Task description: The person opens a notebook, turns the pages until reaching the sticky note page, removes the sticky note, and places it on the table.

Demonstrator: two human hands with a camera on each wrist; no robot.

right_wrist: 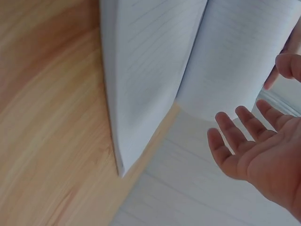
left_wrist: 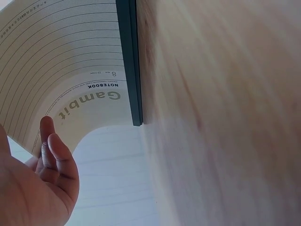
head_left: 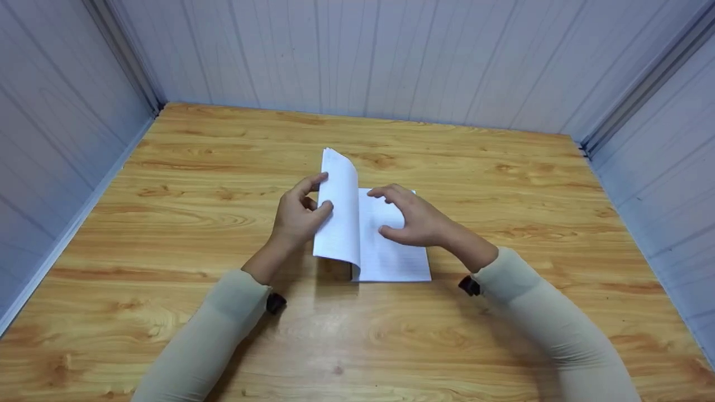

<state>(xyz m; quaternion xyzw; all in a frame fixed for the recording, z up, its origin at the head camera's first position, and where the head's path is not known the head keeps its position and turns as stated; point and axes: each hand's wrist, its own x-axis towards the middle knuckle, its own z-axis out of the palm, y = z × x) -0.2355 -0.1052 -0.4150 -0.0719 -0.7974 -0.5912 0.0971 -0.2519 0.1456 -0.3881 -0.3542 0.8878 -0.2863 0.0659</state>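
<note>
A notebook (head_left: 394,262) with faintly lined white pages lies opened on the wooden table. Its front part, a curved bundle of pages (head_left: 338,218), stands raised on the left, and my left hand (head_left: 299,215) grips that bundle's outer edge between thumb and fingers. On the underside, the left wrist view shows the printed words "Gambit" and "NOTEBOOK" on a cream lined cover (left_wrist: 94,101), beside a dark spine (left_wrist: 130,70). My right hand (head_left: 416,218) hovers over the right-hand page with relaxed, slightly bent fingers, holding nothing. In the right wrist view its fingers (right_wrist: 230,132) are apart from the paper.
The wood-grain table (head_left: 195,184) spreads around the notebook on every side. Pale panelled walls (head_left: 346,61) border it at the back, left and right. A small black wrist device (head_left: 275,303) shows at the left cuff, and another black device (head_left: 469,285) at the right.
</note>
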